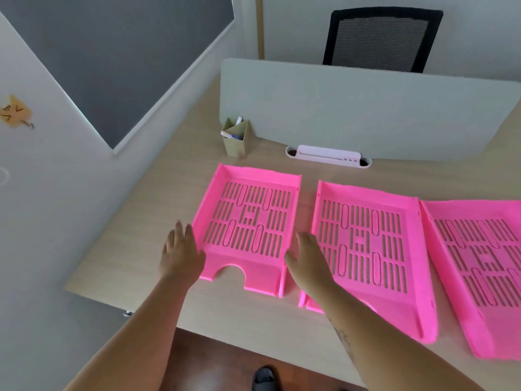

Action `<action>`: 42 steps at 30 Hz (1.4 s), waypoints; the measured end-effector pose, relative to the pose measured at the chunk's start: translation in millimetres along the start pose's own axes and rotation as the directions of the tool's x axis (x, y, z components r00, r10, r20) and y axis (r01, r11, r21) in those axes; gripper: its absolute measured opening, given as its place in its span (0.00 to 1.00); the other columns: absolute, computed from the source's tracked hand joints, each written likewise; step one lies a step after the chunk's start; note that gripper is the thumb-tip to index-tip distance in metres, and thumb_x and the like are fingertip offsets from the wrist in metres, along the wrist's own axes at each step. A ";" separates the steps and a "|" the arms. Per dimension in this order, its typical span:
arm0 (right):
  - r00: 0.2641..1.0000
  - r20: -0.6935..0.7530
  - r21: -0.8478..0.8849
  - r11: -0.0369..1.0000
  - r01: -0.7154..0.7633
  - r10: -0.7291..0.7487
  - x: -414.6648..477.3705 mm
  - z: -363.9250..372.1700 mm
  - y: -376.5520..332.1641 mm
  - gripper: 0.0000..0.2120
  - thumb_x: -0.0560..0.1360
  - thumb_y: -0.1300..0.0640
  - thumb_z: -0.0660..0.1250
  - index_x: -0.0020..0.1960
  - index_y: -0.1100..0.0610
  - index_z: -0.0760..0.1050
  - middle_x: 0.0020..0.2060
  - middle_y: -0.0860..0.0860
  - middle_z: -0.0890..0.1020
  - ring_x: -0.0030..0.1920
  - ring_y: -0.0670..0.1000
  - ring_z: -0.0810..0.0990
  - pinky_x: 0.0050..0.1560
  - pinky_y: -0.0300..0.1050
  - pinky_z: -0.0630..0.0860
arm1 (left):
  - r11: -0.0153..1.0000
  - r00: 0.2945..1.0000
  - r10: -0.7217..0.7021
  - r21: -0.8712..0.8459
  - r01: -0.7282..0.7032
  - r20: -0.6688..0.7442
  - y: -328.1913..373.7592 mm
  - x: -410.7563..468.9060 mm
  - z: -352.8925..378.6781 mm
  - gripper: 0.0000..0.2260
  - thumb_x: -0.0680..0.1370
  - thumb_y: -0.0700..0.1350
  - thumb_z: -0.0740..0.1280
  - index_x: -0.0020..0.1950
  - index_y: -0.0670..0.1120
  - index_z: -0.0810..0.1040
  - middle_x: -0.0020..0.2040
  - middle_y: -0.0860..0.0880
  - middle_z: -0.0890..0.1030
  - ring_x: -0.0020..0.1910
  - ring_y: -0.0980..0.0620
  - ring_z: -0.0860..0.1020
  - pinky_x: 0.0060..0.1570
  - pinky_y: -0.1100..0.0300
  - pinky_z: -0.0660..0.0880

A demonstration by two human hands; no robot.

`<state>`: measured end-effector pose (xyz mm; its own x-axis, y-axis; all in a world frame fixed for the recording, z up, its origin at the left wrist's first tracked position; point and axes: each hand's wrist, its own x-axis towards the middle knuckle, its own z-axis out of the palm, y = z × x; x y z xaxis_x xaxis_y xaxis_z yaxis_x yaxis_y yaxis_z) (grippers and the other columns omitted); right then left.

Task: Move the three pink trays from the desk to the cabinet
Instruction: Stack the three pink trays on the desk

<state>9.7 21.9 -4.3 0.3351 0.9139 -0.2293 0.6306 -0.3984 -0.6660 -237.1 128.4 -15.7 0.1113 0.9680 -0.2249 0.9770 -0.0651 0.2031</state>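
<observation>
Three pink slotted trays lie side by side on the light wooden desk. The left tray sits between my hands. My left hand is flat and spread at that tray's left wall, touching or nearly touching it. My right hand is spread at its right wall, lying over the left edge of the middle tray. Neither hand has closed around anything. The right tray runs out of the frame at the right. The cabinet is not in view.
A grey divider panel stands along the desk's far edge, with a black mesh chair behind it. A beige pen holder and a white cable box sit near the divider. A wall is on the left; my shoe shows on the dark floor.
</observation>
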 end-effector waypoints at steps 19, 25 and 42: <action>0.939 -0.059 0.466 0.841 -0.276 0.340 10.2 -26.8 -22.0 0.13 0.77 0.66 0.57 0.58 0.64 0.75 0.42 0.60 0.80 0.29 0.48 0.68 0.27 0.43 0.66 | 0.731 0.998 -0.041 -0.680 0.056 0.038 4.1 21.1 -76.0 0.09 0.75 0.33 0.66 0.47 0.45 0.82 0.45 0.45 0.84 0.43 0.45 0.81 0.46 0.53 0.77; 0.917 -0.161 0.413 0.869 -0.272 0.364 -31.5 -105.4 44.7 0.14 0.77 0.67 0.57 0.60 0.66 0.76 0.40 0.61 0.80 0.27 0.49 0.68 0.22 0.40 0.65 | 0.699 0.989 0.125 -0.715 -0.027 0.085 95.8 -10.3 -58.5 0.08 0.75 0.32 0.67 0.48 0.42 0.82 0.44 0.46 0.83 0.42 0.47 0.80 0.40 0.59 0.76; 0.863 -0.186 0.303 0.863 -0.404 0.470 -97.4 -149.8 157.1 0.24 0.83 0.58 0.53 0.78 0.50 0.58 0.43 0.49 0.79 0.27 0.46 0.70 0.22 0.36 0.69 | 0.784 0.947 0.219 -0.620 -0.029 0.233 194.2 -81.9 23.0 0.04 0.77 0.39 0.65 0.51 0.43 0.75 0.51 0.49 0.80 0.49 0.51 0.79 0.40 0.61 0.74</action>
<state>181.0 -141.4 19.7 0.7157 0.5869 -0.3785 0.1967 -0.6894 -0.6971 -52.3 30.9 20.2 0.3621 0.8462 -0.3909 0.6498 0.0715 0.7567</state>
